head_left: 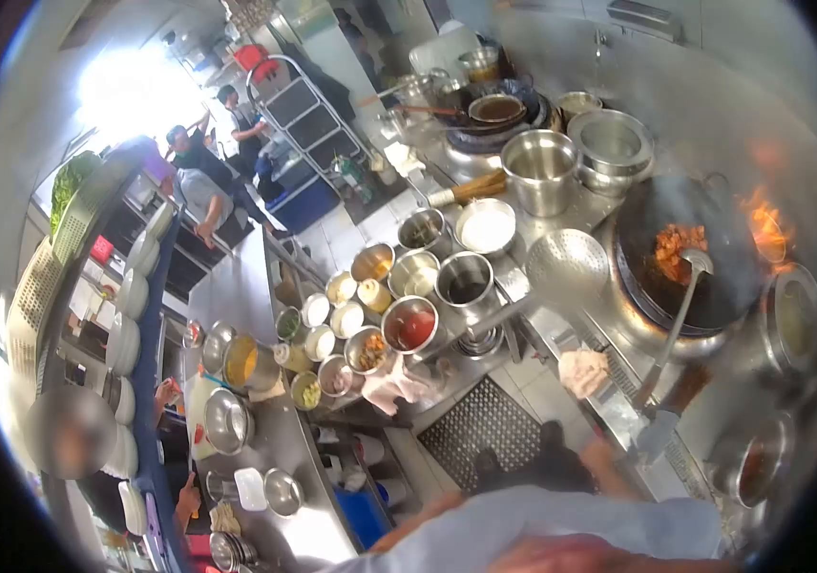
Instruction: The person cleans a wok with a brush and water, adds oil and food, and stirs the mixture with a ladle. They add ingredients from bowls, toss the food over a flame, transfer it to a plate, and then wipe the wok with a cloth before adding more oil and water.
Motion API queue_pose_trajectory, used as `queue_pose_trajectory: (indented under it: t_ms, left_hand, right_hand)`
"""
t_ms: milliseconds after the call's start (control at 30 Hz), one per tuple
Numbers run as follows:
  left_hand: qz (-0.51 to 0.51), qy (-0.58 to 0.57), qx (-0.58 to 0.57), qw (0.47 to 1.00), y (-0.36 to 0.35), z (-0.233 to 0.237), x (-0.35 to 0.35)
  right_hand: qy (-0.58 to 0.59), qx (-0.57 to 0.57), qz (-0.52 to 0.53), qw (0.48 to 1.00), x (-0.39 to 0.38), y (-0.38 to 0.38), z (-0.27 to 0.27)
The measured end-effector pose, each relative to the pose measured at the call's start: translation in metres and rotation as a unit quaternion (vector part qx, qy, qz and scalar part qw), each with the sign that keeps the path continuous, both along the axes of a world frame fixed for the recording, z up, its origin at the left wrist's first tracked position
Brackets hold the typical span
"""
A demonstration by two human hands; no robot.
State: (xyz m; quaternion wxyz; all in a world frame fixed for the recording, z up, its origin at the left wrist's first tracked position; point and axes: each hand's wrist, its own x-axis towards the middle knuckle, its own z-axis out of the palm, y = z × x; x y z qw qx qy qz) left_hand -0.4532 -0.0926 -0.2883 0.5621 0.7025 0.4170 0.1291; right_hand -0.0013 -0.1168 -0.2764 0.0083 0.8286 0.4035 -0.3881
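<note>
Low in the view, my right hand [604, 465] hangs beside the front edge of the wok station; its fingers do not show clearly. Bare skin of my left arm [420, 520] shows beside my pale shirt, and the fingers of that hand are hidden. Ahead on the right, browned food pieces [678, 250] lie in a smoking black wok [639, 229]. A long-handled ladle [683, 306] rests in it, its handle over the near rim. Near that handle is a brown bristled brush [685, 389]. A crumpled cloth [584, 372] lies on the station's edge.
Flames [768, 229] rise beside the wok. A perforated strainer [566, 265], a steel pot [539, 172] and several sauce containers, one with red sauce [410, 325], stand left of it. A black perforated mat [481, 430] covers the floor. Other people [203, 196] stand far back, near a ladder [303, 110].
</note>
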Motion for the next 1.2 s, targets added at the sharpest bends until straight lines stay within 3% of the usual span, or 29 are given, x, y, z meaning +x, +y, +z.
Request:
queue_pose_trajectory:
  t_ms: [33,67,100,133,167,233,267,333,367,400,433,467,533,600,633,667,700,733,767,833,933,967,1033,1133,1167,1200]
  left_hand:
    - [0.000,0.001,0.004,1.000,0.006,-0.010,-0.009]
    - [-0.240,0.203,0.151,0.937,0.003,-0.024,-0.014]
    - [-0.448,0.380,0.277,0.760,0.000,-0.028,-0.011]
    - [-0.204,0.335,0.078,0.917,-0.005,-0.014,-0.014]
    - [-0.199,0.337,0.072,0.917,-0.001,0.010,-0.015]
    - [-0.053,0.246,-0.059,0.966,-0.007,0.062,-0.018]
    - [-0.053,0.246,-0.066,0.966,-0.009,0.048,-0.030]
    - [-0.312,0.308,0.166,0.883,-0.004,0.020,-0.046]
    - [-0.308,0.310,0.165,0.884,-0.005,0.020,-0.044]
    - [-0.234,0.321,0.094,0.913,-0.002,0.022,-0.041]
    - [-0.159,0.329,0.019,0.931,-0.004,0.022,-0.042]
    - [-0.006,0.246,-0.102,0.964,-0.009,0.000,-0.050]
    - [0.004,0.255,-0.102,0.962,0.003,0.003,-0.034]
    - [0.016,0.257,-0.102,0.961,0.020,0.012,-0.013]
    - [0.045,0.275,-0.114,0.954,0.018,0.015,0.008]
    - [0.077,0.295,-0.129,0.943,0.023,0.034,0.053]
    - [0.110,0.318,-0.146,0.930,0.035,0.077,0.066]
    - [0.086,0.309,-0.139,0.937,0.041,0.074,0.076]
    - [0.058,0.302,-0.136,0.942,0.043,0.069,0.082]
    - [-0.012,0.243,-0.102,0.964,0.049,0.061,0.095]
    - [-0.043,0.272,-0.122,0.953,0.058,0.063,0.116]
    - [-0.047,0.273,-0.121,0.953,0.058,0.063,0.118]
    - [-0.075,0.251,-0.066,0.963,0.062,0.033,0.103]
    - [-0.165,0.297,0.030,0.940,0.065,-0.007,0.070]
    - [-0.167,0.296,0.033,0.940,0.060,0.018,0.076]
    - [-0.106,0.308,-0.050,0.944,0.062,0.047,0.078]
  right_hand:
    - [0.001,0.004,0.000,1.000,-0.010,0.000,0.010]
    - [-0.027,0.042,-0.031,0.998,-0.019,0.001,0.047]
    - [-0.057,0.081,-0.059,0.993,-0.022,0.006,0.066]
    - [-0.057,0.082,-0.053,0.994,-0.023,0.013,0.066]
    - [-0.074,0.114,-0.037,0.990,-0.026,0.015,0.064]
    - [-0.085,0.134,-0.021,0.987,-0.029,0.005,0.044]
    - [-0.070,0.066,-0.031,0.995,-0.020,0.010,0.030]
    - [0.015,-0.107,-0.037,0.994,-0.003,0.019,0.039]
    - [0.016,-0.106,-0.032,0.994,0.032,-0.023,-0.095]
    - [-0.013,-0.095,0.091,0.991,0.060,-0.051,-0.213]
    - [-0.040,-0.086,0.213,0.972,0.039,-0.030,-0.245]
    - [-0.033,-0.083,0.215,0.972,0.073,-0.049,-0.238]
    - [0.026,-0.087,0.009,0.996,0.044,0.000,-0.155]
    - [0.027,-0.068,-0.018,0.997,0.022,0.005,-0.048]
    - [0.024,-0.052,-0.041,0.997,0.020,0.015,-0.025]
    - [0.028,-0.048,-0.037,0.998,0.019,0.013,-0.048]
    - [-0.046,-0.027,0.016,0.998,0.010,0.001,-0.077]
    - [-0.119,-0.005,0.066,0.991,0.009,-0.005,-0.121]
    - [0.048,-0.070,0.103,0.991,0.030,-0.001,-0.171]
    - [0.059,-0.050,0.136,0.988,0.033,0.001,-0.142]
    - [0.083,-0.082,0.038,0.992,0.026,-0.011,-0.236]
    - [0.083,-0.082,0.034,0.993,0.077,-0.062,-0.239]
    - [0.075,-0.073,0.078,0.992,0.034,-0.001,-0.161]
    - [0.048,-0.001,0.040,0.998,0.040,-0.010,-0.176]
    - [0.046,0.000,0.038,0.998,0.041,-0.010,-0.175]
    - [0.064,0.029,0.084,0.994,0.039,-0.011,-0.174]
